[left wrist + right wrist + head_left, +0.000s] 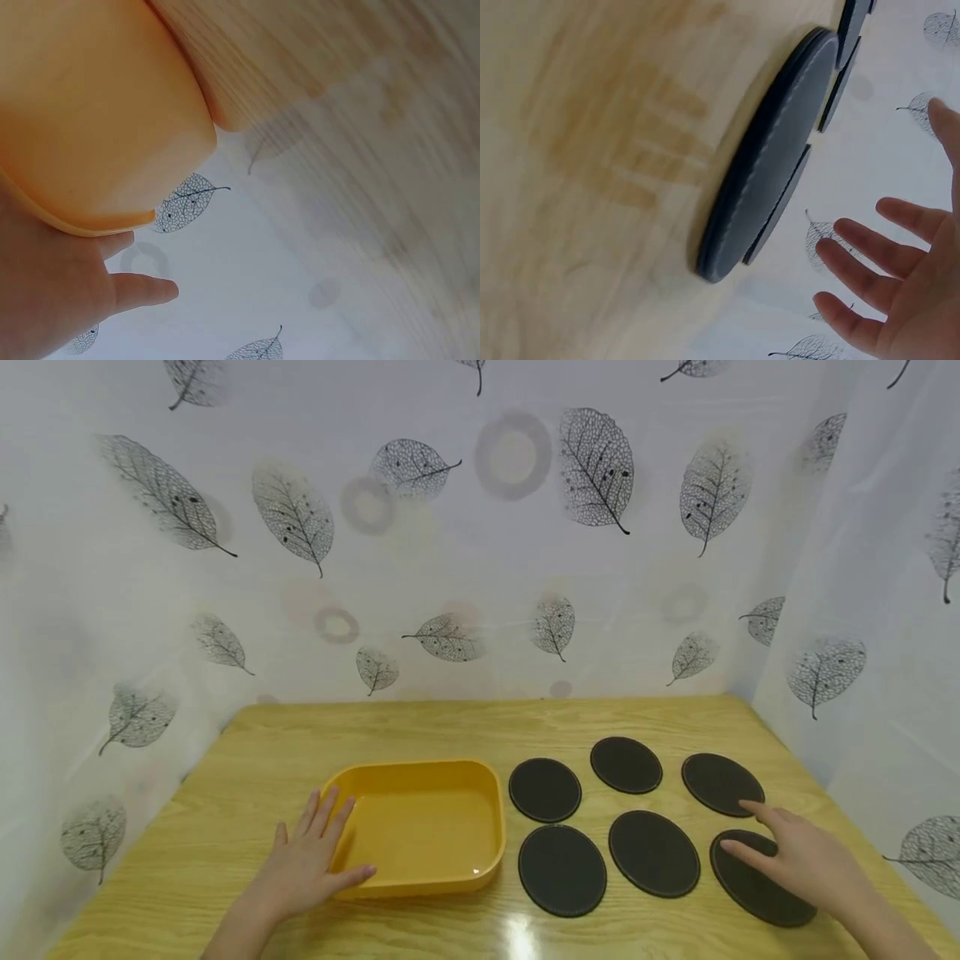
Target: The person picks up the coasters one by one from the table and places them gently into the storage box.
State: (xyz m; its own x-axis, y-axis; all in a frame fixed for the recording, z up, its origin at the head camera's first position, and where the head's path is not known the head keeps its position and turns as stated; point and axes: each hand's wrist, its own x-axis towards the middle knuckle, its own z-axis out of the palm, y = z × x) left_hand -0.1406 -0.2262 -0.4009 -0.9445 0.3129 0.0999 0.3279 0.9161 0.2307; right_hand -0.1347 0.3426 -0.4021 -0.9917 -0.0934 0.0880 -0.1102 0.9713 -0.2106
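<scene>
A yellow rectangular tray (423, 831) with rounded corners sits on the table, its inside bare. My left hand (300, 864) lies at its left rim with fingers spread, the thumb reaching over the near left corner. In the left wrist view, the tray wall (105, 112) rises beside that hand (60, 292). Several round black stitched coasters lie flat in two rows to the right. Over the near right coaster (765, 893) hovers my right hand (813, 864), fingers spread, holding nothing. The right wrist view shows a gap between the hand (907, 292) and the coaster (784, 150).
The wooden table (420, 727) carries the tray and coasters. Other coasters are at back left (545, 789), back middle (626, 765), back right (722, 783), near left (562, 870) and near middle (654, 853). A leaf-patterned white curtain (450, 560) surrounds the table's back and sides.
</scene>
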